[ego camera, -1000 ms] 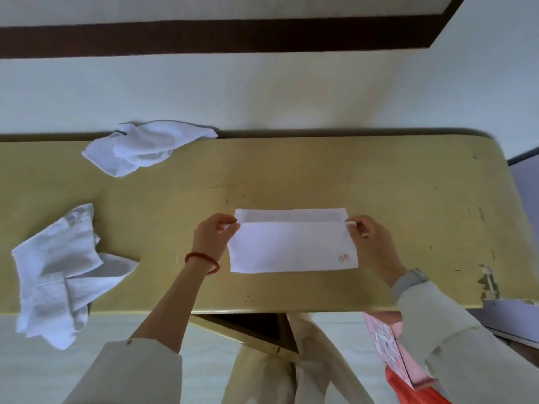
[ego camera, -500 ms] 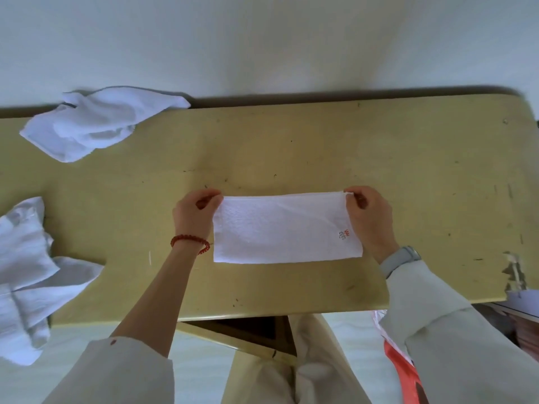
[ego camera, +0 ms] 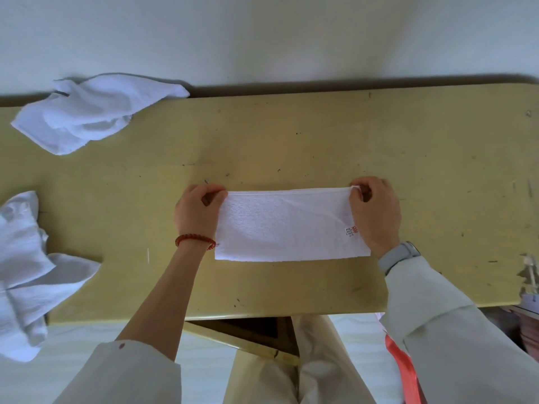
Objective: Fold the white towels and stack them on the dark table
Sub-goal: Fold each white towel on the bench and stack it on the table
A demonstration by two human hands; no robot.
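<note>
Both hands, left & right, pinch folded towel's far corners w/ fingers; 2 crumpled towels unfolded, 0 stacked.

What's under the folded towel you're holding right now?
The folded towel lies flat on the yellowish table. Nothing pokes out round its edges; whatever its layers cover is hidden.

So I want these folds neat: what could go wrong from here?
Both hands, left hand and right hand, pinch only the far corners of the folded towel, so its layers may shift on release. The crumpled towel overhanging the table edge may slide off.
</note>
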